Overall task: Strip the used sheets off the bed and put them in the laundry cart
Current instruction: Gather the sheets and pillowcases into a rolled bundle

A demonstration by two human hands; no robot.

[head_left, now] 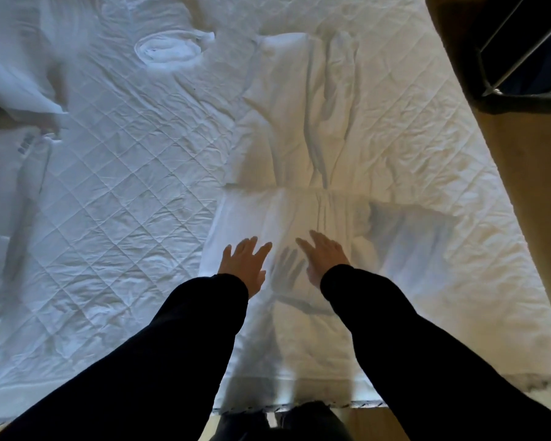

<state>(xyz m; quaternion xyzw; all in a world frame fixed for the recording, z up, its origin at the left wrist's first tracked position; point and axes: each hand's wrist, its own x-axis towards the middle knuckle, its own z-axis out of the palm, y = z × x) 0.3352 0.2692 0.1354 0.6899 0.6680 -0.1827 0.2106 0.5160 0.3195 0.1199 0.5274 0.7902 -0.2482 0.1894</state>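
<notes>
A white sheet point(299, 214) lies folded over on the near right part of the bed, its folded edge running across the middle. Beyond the fold it bunches into long creases point(325, 106). My left hand point(244, 264) and my right hand point(323, 254) hover flat over the folded sheet, fingers spread, holding nothing. Their shadows fall on the cloth between them. The quilted mattress cover point(109, 192) is bare on the left. A dark cart with a metal frame point(522, 52) stands at the top right, beside the bed.
A rolled white towel or cloth point(167, 50) lies at the far middle of the bed. Crumpled white linen or a pillow point(16, 74) sits at the far left. Brown floor point(528, 173) runs along the bed's right side. The bed's near edge point(299, 404) is against my legs.
</notes>
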